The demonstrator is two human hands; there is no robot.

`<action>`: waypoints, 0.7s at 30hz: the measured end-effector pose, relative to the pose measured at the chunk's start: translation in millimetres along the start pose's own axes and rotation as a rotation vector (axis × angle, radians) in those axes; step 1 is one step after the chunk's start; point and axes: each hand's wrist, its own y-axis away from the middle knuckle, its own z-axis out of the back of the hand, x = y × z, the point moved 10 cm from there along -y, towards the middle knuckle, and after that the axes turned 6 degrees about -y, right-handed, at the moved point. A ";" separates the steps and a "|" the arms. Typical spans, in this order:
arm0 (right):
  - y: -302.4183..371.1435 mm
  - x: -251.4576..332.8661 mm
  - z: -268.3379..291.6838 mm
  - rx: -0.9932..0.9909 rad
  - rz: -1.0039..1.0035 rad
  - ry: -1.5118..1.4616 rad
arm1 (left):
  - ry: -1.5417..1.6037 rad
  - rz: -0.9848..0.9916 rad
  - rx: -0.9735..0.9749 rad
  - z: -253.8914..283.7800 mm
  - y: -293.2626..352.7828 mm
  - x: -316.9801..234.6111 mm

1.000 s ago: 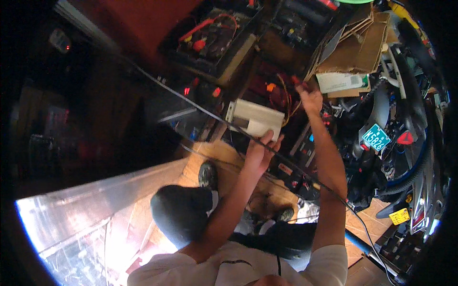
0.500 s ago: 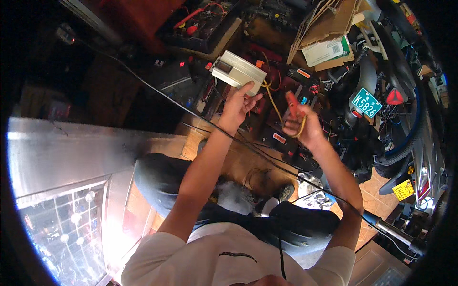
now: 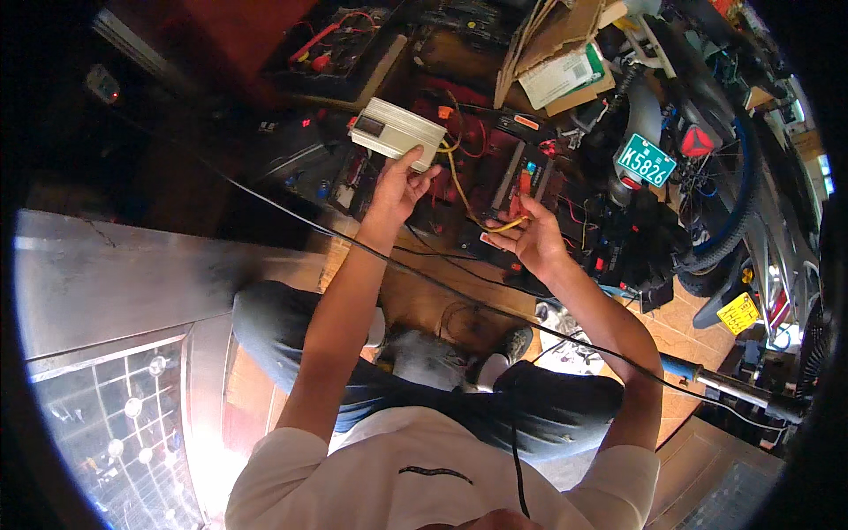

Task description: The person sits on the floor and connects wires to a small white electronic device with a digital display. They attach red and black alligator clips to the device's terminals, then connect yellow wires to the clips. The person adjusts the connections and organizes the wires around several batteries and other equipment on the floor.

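Observation:
A silver metal box, shaped like a charger or inverter, is tilted in my left hand, whose fingers and thumb grip its lower right corner. A yellow cable runs from the box's right end to my right hand. That hand is closed on a red clip, which points up and away from me. Just beyond the clip lies a dark case with a small blue-lit display. I cannot make out whether the clip touches it.
A black cable crosses in front of my forearms. Dark battery-like cases and loose wires crowd the floor ahead. At the far left is a tray with a red tool. Cardboard and a bicycle wheel stand on the right. A metal door is at left.
The whole view has shifted, moving the scene left and up. My right hand has turned the red clip more upright and brought it closer to the case with the blue display. My left hand still holds the box.

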 end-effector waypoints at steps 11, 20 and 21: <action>25.9 9.3 -26.7 0.086 0.043 0.083 | -0.035 0.001 0.056 -6.4 5.0 11.6; 33.7 23.8 -57.4 0.250 0.348 0.593 | -0.056 -0.001 0.051 -10.7 5.7 11.8; 32.4 18.4 -57.6 0.240 0.384 0.868 | -0.062 0.007 0.048 -11.6 3.0 11.5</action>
